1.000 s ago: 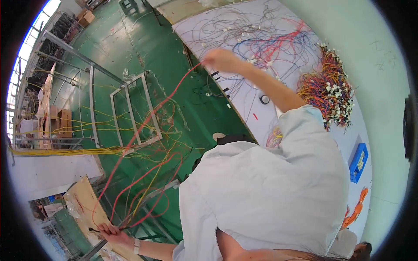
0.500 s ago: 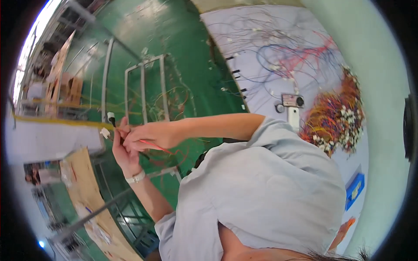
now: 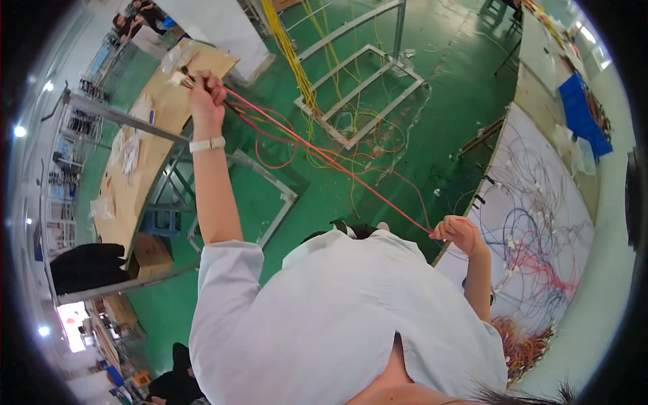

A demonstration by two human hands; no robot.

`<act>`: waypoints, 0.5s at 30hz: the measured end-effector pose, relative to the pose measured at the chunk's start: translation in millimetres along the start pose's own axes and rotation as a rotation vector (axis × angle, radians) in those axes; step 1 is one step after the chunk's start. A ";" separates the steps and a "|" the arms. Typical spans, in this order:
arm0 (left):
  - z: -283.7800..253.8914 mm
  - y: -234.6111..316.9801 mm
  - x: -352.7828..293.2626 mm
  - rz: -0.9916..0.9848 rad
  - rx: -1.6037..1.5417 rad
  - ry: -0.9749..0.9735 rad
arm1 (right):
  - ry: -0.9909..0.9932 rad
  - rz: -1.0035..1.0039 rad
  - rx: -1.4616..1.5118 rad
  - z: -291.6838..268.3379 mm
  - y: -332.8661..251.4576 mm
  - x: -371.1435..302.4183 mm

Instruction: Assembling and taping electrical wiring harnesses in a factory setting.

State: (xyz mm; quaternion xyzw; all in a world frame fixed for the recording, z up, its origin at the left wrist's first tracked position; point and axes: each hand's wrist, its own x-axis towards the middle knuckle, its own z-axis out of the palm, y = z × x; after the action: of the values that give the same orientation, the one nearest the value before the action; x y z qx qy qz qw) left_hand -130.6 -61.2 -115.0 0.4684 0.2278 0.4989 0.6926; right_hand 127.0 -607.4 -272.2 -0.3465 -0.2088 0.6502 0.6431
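Note:
My left hand [image 3: 207,98], with a white band at its wrist, is raised at the upper left and closed around a bundle of wires. White connectors [image 3: 181,79] stick out past its fingers. From there a red wire [image 3: 324,158] runs taut, slanting down to my right hand [image 3: 460,234]. Thumb and fingers of that hand pinch the wire beside the white table's edge. Other thin red and dark strands hang in loose loops below the left hand. The parts of the wires inside both hands are hidden.
A white table [image 3: 499,175] at the right carries loose wires, with a wire heap [image 3: 520,344] nearer me. Beyond lies a blue bin [image 3: 584,111]. Yellow wires [image 3: 287,50] hang by a metal frame [image 3: 364,94] on the green floor. A wooden bench [image 3: 158,121] stands left.
My hands were close together at the wires; now they are far apart, the right one moved to the right, with the red wire stretched between them. The view has turned left.

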 end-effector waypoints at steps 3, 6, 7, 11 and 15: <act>-4.8 30.8 2.0 0.100 -0.027 -0.043 | 0.051 -0.012 -0.472 -2.1 -13.8 15.5; 14.9 52.5 -0.1 0.221 -0.029 0.012 | 0.103 0.012 -0.566 15.7 -39.1 37.4; 45.2 59.0 -8.9 0.212 -0.056 0.001 | 0.126 -0.069 -0.789 3.0 -41.2 49.2; 45.8 87.5 -10.3 0.138 -0.191 -0.504 | 0.069 -0.224 -0.966 61.2 -67.2 123.6; 97.7 91.2 -29.2 0.355 -0.167 -0.273 | -0.068 -0.478 -1.226 131.2 -44.0 206.7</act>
State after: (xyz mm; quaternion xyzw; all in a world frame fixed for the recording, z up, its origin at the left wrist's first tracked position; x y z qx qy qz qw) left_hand -109.3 -123.1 5.1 0.5051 0.0041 0.5621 0.6549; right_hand 77.1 -378.0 -190.0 -0.5734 -0.6327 0.2633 0.4489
